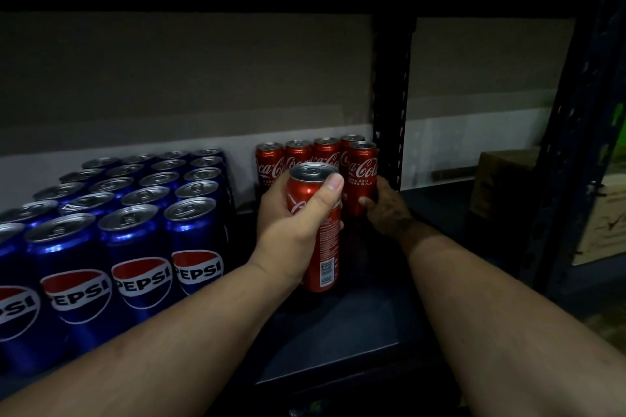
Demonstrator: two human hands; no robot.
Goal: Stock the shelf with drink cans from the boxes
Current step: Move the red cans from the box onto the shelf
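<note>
While gripping a red can (318, 230) in left hand (291, 223), steadying right hand's (386, 206) Coca-Cola can (362, 176), squaring the row.

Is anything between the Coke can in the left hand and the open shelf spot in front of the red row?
Nothing visible. The left hand holds its Coke can above bare shelf; the right hand grips another can to the right.

On the shelf (355, 332), Pepsi cans (135, 213) stand left of the Coca-Cola cans (298, 154), a box (501, 179) far right.
</note>
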